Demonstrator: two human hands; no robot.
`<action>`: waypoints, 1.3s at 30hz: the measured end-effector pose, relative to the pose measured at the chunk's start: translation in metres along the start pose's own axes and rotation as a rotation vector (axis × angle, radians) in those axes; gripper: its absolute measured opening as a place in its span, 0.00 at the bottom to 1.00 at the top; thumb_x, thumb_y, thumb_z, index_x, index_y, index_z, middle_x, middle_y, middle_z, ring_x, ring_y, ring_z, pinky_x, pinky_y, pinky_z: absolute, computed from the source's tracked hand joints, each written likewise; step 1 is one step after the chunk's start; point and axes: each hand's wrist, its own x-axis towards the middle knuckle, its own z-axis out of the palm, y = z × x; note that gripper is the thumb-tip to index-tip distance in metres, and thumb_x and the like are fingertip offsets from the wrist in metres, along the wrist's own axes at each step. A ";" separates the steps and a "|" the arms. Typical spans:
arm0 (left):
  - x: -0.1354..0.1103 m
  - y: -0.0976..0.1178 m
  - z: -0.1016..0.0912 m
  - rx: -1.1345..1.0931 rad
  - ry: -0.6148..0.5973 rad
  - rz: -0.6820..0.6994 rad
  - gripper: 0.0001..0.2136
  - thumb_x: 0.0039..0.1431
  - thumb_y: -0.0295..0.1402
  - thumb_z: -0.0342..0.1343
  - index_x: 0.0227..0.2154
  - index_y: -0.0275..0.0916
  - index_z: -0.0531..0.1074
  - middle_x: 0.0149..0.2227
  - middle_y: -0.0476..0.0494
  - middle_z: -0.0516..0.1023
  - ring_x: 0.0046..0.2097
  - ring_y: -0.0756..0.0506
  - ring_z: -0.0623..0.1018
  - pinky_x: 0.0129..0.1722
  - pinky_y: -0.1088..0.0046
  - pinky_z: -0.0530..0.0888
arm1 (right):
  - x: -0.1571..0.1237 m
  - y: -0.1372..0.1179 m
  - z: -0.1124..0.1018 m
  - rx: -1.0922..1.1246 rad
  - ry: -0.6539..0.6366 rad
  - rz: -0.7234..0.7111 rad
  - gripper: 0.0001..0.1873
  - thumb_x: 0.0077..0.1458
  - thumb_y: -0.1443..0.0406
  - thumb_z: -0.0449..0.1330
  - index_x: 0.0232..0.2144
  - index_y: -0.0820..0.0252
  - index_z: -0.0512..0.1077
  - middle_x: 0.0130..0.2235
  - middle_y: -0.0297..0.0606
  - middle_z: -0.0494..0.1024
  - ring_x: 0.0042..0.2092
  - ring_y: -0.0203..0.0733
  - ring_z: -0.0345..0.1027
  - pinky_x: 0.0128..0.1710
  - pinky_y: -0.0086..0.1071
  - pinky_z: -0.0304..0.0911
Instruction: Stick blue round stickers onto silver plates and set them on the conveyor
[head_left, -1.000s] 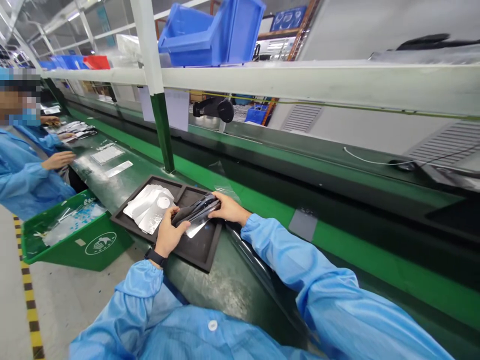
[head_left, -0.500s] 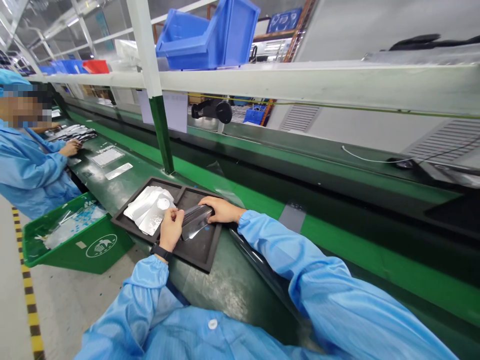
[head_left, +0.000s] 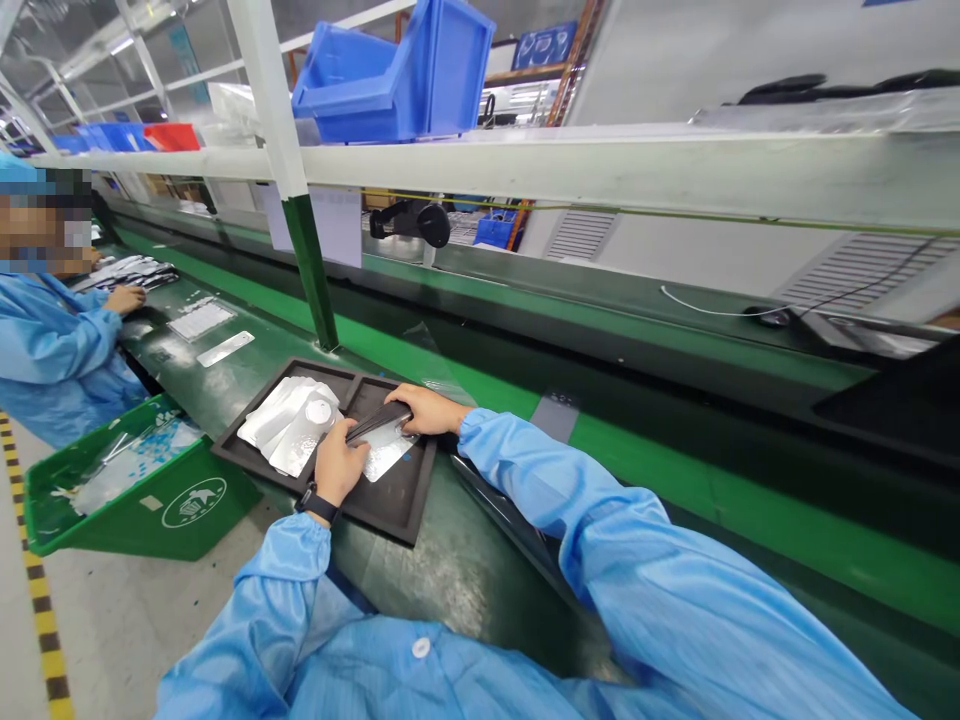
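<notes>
A stack of thin dark sheets (head_left: 380, 421) is gripped between my two hands over the right compartment of a black tray (head_left: 409, 500). My left hand (head_left: 341, 462) is closed on the near left end of the stack. My right hand (head_left: 426, 410) is closed around its far right end. Beneath the stack a shiny, silvery sheet (head_left: 388, 455) shows; whether it belongs to the stack I cannot tell. In the tray's left compartment lies a fanned pile of silvery-white sheets (head_left: 281, 415), with a round white piece (head_left: 319, 411) on top.
Left of the tray stands a green bin (head_left: 135, 515) holding scraps. A co-worker (head_left: 52, 340) in blue is at the bench farther left. A post (head_left: 307, 260) rises behind the tray. Above runs a white shelf (head_left: 600, 170) with blue bins (head_left: 397, 80).
My hands have tilted the dark stack, so its edges now face up and more of the silvery sheet shows below. The whole view has shifted slightly.
</notes>
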 end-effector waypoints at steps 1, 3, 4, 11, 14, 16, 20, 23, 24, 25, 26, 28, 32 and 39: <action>0.001 0.000 -0.001 0.011 0.005 -0.010 0.16 0.48 0.31 0.56 0.42 0.42 0.69 0.41 0.44 0.78 0.46 0.40 0.77 0.51 0.61 0.70 | 0.004 -0.002 -0.001 -0.008 -0.006 0.000 0.30 0.40 0.74 0.64 0.50 0.64 0.70 0.49 0.47 0.71 0.52 0.49 0.67 0.53 0.41 0.63; 0.004 -0.002 -0.005 0.031 0.021 -0.031 0.15 0.49 0.33 0.55 0.42 0.43 0.69 0.37 0.46 0.78 0.40 0.41 0.78 0.48 0.62 0.71 | 0.012 -0.006 -0.005 -0.012 0.002 -0.017 0.33 0.40 0.74 0.64 0.52 0.62 0.69 0.51 0.46 0.71 0.52 0.48 0.67 0.54 0.40 0.62; 0.006 -0.003 -0.007 0.039 0.029 -0.041 0.15 0.49 0.35 0.55 0.42 0.43 0.69 0.33 0.48 0.78 0.37 0.41 0.77 0.47 0.62 0.72 | 0.016 -0.008 -0.008 -0.014 0.008 -0.020 0.37 0.39 0.74 0.64 0.55 0.62 0.67 0.53 0.47 0.70 0.53 0.48 0.66 0.54 0.39 0.62; 0.009 -0.012 -0.010 0.046 0.078 -0.073 0.13 0.47 0.34 0.55 0.39 0.42 0.70 0.23 0.53 0.72 0.31 0.42 0.76 0.39 0.66 0.72 | 0.016 -0.012 -0.026 -0.207 -0.231 0.364 0.34 0.40 0.64 0.68 0.51 0.66 0.70 0.50 0.51 0.73 0.49 0.53 0.71 0.47 0.36 0.66; 0.009 -0.015 -0.009 0.043 0.124 -0.076 0.12 0.48 0.33 0.55 0.38 0.41 0.69 0.29 0.49 0.76 0.36 0.41 0.78 0.40 0.66 0.72 | 0.013 -0.012 -0.020 -0.330 -0.402 0.368 0.37 0.34 0.62 0.72 0.50 0.63 0.71 0.53 0.50 0.70 0.51 0.57 0.69 0.46 0.38 0.66; 0.010 -0.016 -0.008 0.041 0.149 -0.077 0.11 0.49 0.33 0.55 0.38 0.41 0.69 0.32 0.46 0.78 0.38 0.41 0.78 0.41 0.66 0.72 | 0.013 -0.012 -0.015 -0.378 -0.402 0.348 0.44 0.31 0.63 0.73 0.54 0.59 0.68 0.58 0.50 0.64 0.54 0.59 0.66 0.47 0.40 0.65; 0.011 -0.020 -0.005 0.028 0.180 -0.068 0.12 0.50 0.32 0.56 0.39 0.41 0.69 0.35 0.43 0.78 0.41 0.39 0.78 0.44 0.62 0.72 | 0.007 -0.014 -0.013 -0.374 -0.367 0.336 0.40 0.32 0.65 0.73 0.51 0.59 0.66 0.52 0.49 0.70 0.50 0.55 0.68 0.43 0.36 0.65; 0.011 -0.022 -0.002 0.004 0.179 -0.048 0.12 0.51 0.31 0.55 0.40 0.41 0.68 0.37 0.42 0.78 0.42 0.38 0.77 0.45 0.60 0.72 | -0.005 -0.014 -0.019 -0.293 -0.300 0.299 0.27 0.41 0.68 0.68 0.45 0.59 0.65 0.41 0.41 0.76 0.41 0.47 0.71 0.36 0.31 0.62; 0.011 -0.023 -0.002 -0.008 0.171 -0.034 0.12 0.51 0.31 0.55 0.40 0.41 0.68 0.39 0.41 0.78 0.44 0.38 0.77 0.46 0.60 0.71 | -0.010 -0.014 -0.020 -0.262 -0.281 0.275 0.22 0.44 0.69 0.65 0.43 0.59 0.64 0.38 0.39 0.76 0.38 0.44 0.70 0.35 0.30 0.60; 0.012 -0.023 -0.001 -0.020 0.158 -0.017 0.12 0.51 0.30 0.55 0.40 0.41 0.68 0.40 0.41 0.78 0.45 0.38 0.76 0.48 0.60 0.71 | -0.013 -0.013 -0.021 -0.234 -0.259 0.249 0.19 0.46 0.70 0.63 0.41 0.58 0.64 0.37 0.38 0.76 0.37 0.43 0.70 0.35 0.30 0.60; 0.012 -0.023 -0.001 -0.034 0.142 0.004 0.12 0.51 0.29 0.54 0.40 0.41 0.68 0.42 0.41 0.78 0.46 0.39 0.76 0.49 0.60 0.71 | -0.016 -0.013 -0.020 -0.209 -0.229 0.229 0.16 0.48 0.71 0.62 0.39 0.58 0.64 0.37 0.37 0.76 0.37 0.41 0.69 0.35 0.29 0.59; 0.013 -0.022 -0.001 -0.062 0.097 0.049 0.11 0.53 0.29 0.53 0.41 0.41 0.68 0.43 0.41 0.77 0.47 0.40 0.76 0.50 0.61 0.70 | -0.018 -0.012 -0.015 -0.172 -0.131 0.231 0.14 0.50 0.72 0.59 0.40 0.59 0.63 0.38 0.37 0.75 0.38 0.41 0.69 0.38 0.30 0.60; 0.013 -0.018 -0.001 -0.101 0.019 0.126 0.09 0.60 0.33 0.47 0.41 0.40 0.68 0.44 0.41 0.77 0.48 0.43 0.75 0.52 0.62 0.70 | -0.014 -0.011 0.001 -0.127 0.063 0.225 0.23 0.50 0.75 0.57 0.50 0.62 0.62 0.47 0.45 0.73 0.46 0.44 0.69 0.47 0.35 0.62; 0.006 -0.009 0.007 -0.094 -0.017 0.117 0.15 0.48 0.25 0.58 0.41 0.40 0.70 0.44 0.42 0.77 0.48 0.41 0.75 0.53 0.61 0.69 | 0.006 0.008 0.015 -0.123 0.118 0.146 0.47 0.43 0.75 0.61 0.65 0.66 0.50 0.65 0.57 0.51 0.65 0.55 0.50 0.63 0.46 0.50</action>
